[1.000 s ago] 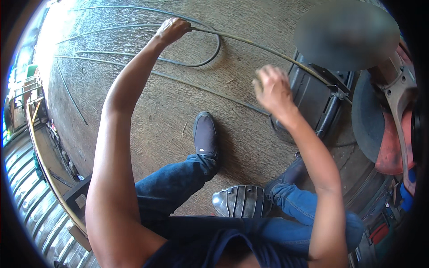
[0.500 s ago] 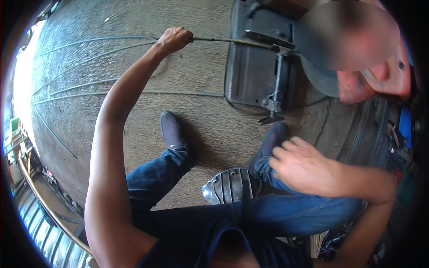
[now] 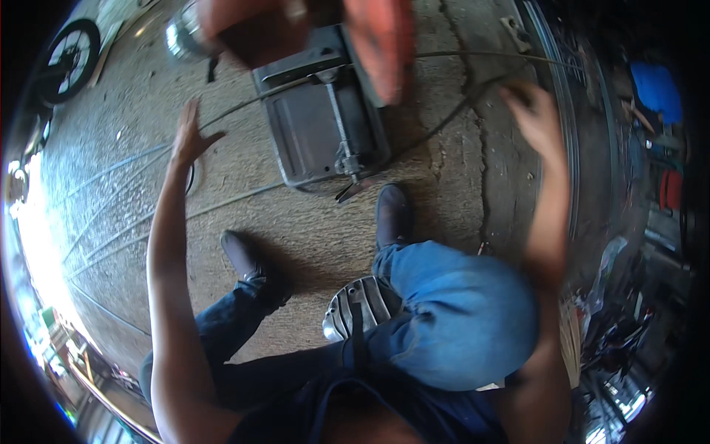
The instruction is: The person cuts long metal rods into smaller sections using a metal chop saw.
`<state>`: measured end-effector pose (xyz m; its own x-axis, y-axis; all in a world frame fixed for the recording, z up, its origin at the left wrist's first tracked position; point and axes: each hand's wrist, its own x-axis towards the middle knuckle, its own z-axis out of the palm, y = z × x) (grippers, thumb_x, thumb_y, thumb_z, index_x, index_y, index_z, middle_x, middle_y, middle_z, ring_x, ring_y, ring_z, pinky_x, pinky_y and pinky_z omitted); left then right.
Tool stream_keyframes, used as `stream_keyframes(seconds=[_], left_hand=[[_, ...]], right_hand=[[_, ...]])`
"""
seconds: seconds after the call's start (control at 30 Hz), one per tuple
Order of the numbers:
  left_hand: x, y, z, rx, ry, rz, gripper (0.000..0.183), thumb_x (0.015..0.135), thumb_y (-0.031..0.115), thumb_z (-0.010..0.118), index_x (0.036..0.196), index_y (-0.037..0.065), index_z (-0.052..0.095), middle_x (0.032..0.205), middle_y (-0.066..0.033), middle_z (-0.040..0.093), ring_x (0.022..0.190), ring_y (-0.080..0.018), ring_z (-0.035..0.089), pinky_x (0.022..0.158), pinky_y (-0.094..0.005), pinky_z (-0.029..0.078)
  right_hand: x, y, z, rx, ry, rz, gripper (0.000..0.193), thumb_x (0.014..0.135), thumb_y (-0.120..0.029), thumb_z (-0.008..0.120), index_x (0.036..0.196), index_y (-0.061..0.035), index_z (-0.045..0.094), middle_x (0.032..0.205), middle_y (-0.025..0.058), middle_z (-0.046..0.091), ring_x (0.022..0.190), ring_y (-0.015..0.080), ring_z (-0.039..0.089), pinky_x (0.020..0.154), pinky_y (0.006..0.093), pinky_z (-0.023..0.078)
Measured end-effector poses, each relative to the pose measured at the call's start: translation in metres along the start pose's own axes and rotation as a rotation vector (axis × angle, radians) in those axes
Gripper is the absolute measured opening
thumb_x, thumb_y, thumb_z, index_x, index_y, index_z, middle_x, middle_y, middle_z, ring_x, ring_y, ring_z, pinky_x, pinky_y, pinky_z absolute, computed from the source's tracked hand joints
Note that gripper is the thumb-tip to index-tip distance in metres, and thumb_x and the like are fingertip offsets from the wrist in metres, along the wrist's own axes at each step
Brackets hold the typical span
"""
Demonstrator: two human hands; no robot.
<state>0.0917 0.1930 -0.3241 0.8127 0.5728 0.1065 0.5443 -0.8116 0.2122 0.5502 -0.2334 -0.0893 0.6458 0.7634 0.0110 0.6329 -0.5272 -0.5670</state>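
Grey metal in a long thin rod [image 3: 240,108] ran over the floor [image 3: 325,233] toward two o'clock, into the clamp [image 3: 339,111] of a cutting machine [image 3: 292,137], its long axis lying from eight to two. The left hand [image 3: 189,137] was the nearer: its fingers stood open, thumb spread toward three o'clock, with nothing gripped, and the rod passed just behind them in this view. At three o'clock from the machine's red guard [image 3: 379,44], a thin bar [image 3: 473,52] ran on, passing at twelve o'clock from the right hand [image 3: 538,122]. That hand was blurred; its fingers looked spread apart, and whether they touched the dark cable [image 3: 467,101] at their ten o'clock, I could not tell.
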Motion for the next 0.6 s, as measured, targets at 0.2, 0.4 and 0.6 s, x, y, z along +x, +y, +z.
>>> stream_keyframes(seconds=[0.2, 0.4, 0.6], left_hand=[[-0.045, -0.075, -0.022, 0.134, -0.329, -0.226, 0.077, 0.081, 0.041, 0.071, 0.137, -0.003, 0.041, 0.139, -0.0250, 0.042, 0.130, -0.0378, 0.041, 0.108, -0.0426, 0.035], [-0.025, -0.073, 0.000, -0.077, -0.259, -0.126, 0.057, 0.082, 0.028, 0.072, 0.128, 0.001, 0.052, 0.127, -0.0227, 0.055, 0.119, -0.0363, 0.052, 0.099, -0.0410, 0.043], [-0.003, -0.046, 0.000, -0.032, -0.359, -0.162, 0.035, 0.083, 0.030, 0.067, 0.111, 0.008, 0.066, 0.108, -0.0152, 0.067, 0.103, -0.0330, 0.062, 0.090, -0.0412, 0.048]], right_hand=[[0.034, 0.072, 0.099, 0.091, -0.120, 0.055, 0.032, 0.087, -0.024, 0.063, 0.109, -0.0014, 0.066, 0.102, 0.0194, 0.067, 0.097, 0.0318, 0.064, 0.085, 0.0399, 0.048], [0.120, 0.103, 0.193, -0.219, 0.000, -0.464, 0.043, 0.080, -0.008, 0.056, 0.122, -0.0013, 0.055, 0.118, 0.0232, 0.059, 0.110, 0.0414, 0.054, 0.093, 0.0481, 0.043], [0.175, 0.117, 0.221, -0.157, -0.274, -0.696, 0.023, 0.084, -0.022, 0.062, 0.101, -0.0063, 0.065, 0.096, 0.0164, 0.065, 0.098, 0.0357, 0.061, 0.083, 0.0469, 0.048]])
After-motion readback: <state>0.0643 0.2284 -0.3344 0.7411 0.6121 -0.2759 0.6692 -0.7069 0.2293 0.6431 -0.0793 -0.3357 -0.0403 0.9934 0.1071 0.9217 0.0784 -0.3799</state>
